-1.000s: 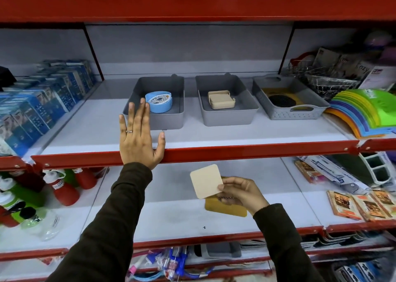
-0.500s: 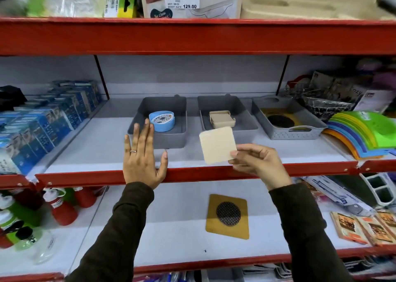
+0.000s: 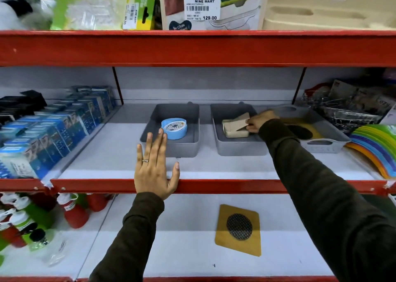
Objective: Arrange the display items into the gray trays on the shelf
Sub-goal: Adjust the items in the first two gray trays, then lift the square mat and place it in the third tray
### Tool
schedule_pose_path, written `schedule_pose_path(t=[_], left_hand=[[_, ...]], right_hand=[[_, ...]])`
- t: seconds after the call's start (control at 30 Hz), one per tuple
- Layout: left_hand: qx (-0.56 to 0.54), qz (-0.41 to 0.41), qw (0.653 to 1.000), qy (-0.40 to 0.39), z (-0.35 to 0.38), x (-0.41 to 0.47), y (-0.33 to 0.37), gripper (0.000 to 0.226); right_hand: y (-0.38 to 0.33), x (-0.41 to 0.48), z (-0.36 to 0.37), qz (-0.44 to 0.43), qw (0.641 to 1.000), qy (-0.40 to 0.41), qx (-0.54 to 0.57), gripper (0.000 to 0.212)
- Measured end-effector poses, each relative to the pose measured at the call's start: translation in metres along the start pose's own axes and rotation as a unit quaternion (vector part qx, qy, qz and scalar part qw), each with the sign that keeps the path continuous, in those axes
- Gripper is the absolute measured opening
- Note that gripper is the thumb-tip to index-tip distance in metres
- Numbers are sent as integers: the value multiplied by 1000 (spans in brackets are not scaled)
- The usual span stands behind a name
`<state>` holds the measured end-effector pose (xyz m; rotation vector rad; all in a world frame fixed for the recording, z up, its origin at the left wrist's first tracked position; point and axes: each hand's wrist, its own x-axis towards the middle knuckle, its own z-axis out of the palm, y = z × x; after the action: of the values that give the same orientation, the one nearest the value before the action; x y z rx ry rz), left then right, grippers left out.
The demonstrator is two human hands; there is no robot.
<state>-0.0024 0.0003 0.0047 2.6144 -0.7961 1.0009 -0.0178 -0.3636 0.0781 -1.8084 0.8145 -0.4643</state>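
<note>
- Three gray trays sat in a row on the middle shelf [image 3: 214, 170]; read left to right, the left tray [image 3: 171, 146] held a blue tape roll [image 3: 174, 128], the middle tray [image 3: 237, 145] a beige stack [image 3: 234, 130], and the perforated right tray [image 3: 325, 136] a yellow mat with a dark mesh disc.
- The left hand [image 3: 155, 172] lay flat on the shelf's red front lip, at about 6 o'clock from the left tray, fingers spread and straight, gripping nothing (a brace, I judged).
- The right hand [image 3: 259, 121] reached into the middle tray, its fingers pinched closed on the right edge of a beige square pad [image 3: 241, 120], which tilted with its left edge resting on the stack.
- That pad looked thin, light and fairly stiff, since it kept flat while held by one edge; a fingertip pinch at an edge or corner seemed enough, and it likely needed squaring on the stack before letting go.
- One more yellow mesh mat [image 3: 239, 230] lay flat on the lower shelf, at about 6 o'clock from the middle tray; being thin and flush with the surface, it would probably need a corner lifted or a slide to the edge to get fingers under it.
</note>
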Motion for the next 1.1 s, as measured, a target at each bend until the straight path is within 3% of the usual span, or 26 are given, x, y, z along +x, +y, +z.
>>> schedule_pose_path(t=[0.17, 0.27, 0.4, 0.53, 0.7, 0.8, 0.87, 0.97, 1.1], left_hand=[[-1, 0, 1000, 1, -1, 0, 0, 76], [-7, 1, 1000, 1, 0, 0, 0, 77], [-11, 16, 1000, -4, 0, -1, 0, 74], [-55, 35, 998, 14, -4, -5, 1, 66], [-125, 129, 977, 119, -10, -36, 24, 47], [-164, 201, 959, 115, -2, -73, 59, 37], [-205, 215, 953, 58, 8, -95, 82, 34], [-255, 182, 942, -120, 35, -117, 103, 33], [-247, -14, 902, -353, 91, -137, 120, 58]], right_hand=[[3, 2, -6, -47, 990, 74, -109, 28], [8, -18, -14, -85, 989, 102, -59, 20], [13, -86, -25, -145, 982, 82, 91, 16], [40, -159, -32, -181, 974, 47, 127, 17], [84, -242, -23, -148, 977, -10, 156, 19], [116, -264, -11, -97, 982, -30, 158, 16], [142, -266, -5, -55, 985, -34, 160, 11], [191, -251, 2, 6, 990, -22, 139, 7], [265, -224, 13, 143, 978, 9, 153, 19]])
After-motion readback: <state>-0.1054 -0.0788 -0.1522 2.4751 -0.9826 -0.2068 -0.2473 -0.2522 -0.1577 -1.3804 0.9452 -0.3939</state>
